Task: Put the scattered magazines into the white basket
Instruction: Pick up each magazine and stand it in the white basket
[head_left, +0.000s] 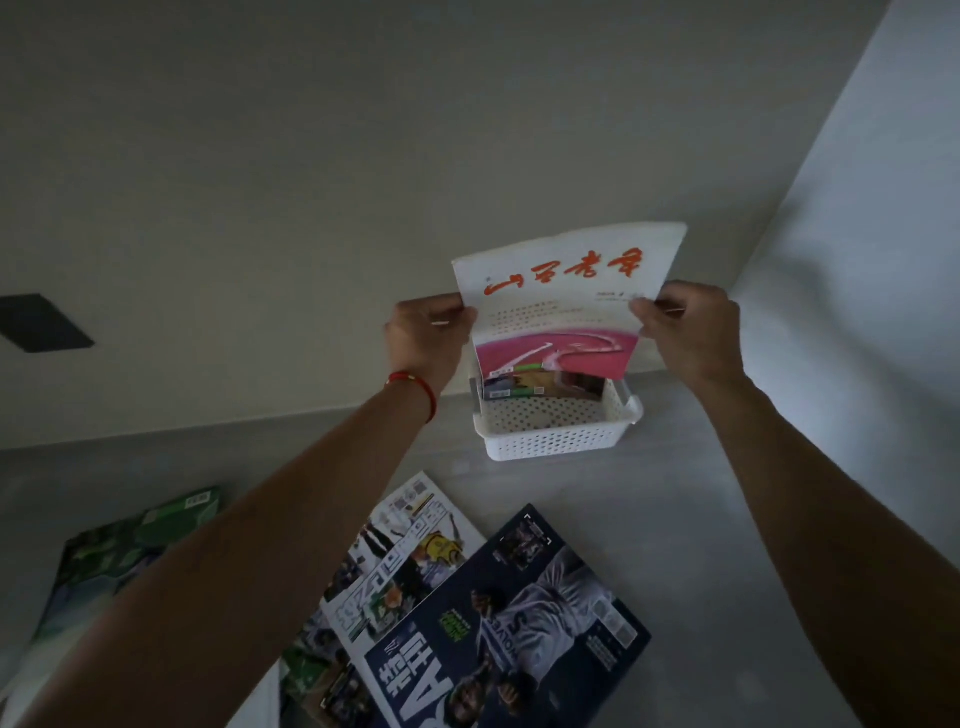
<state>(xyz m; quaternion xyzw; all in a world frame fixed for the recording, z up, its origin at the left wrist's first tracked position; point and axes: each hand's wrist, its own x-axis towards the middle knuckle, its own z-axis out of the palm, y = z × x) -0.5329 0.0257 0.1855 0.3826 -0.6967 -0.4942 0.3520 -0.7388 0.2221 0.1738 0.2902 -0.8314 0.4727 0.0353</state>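
Note:
A white magazine with red brush lettering and a pink picture (561, 306) stands upright over the white perforated basket (556, 434), its lower edge inside the basket. My left hand (428, 338) pinches its left edge and my right hand (685, 332) pinches its right edge. Another magazine (519, 389) stands in the basket behind it. On the floor in front lie a dark blue sports magazine (519, 623), a white sports magazine (405, 556) partly under it, and a green magazine (119, 551) at the left, partly hidden by my left forearm.
The basket stands against a pale wall where it meets the grey floor. A second wall closes in at the right. A dark square plate (41, 322) is set in the wall at the far left. Another green cover (317, 670) peeks out under the floor pile.

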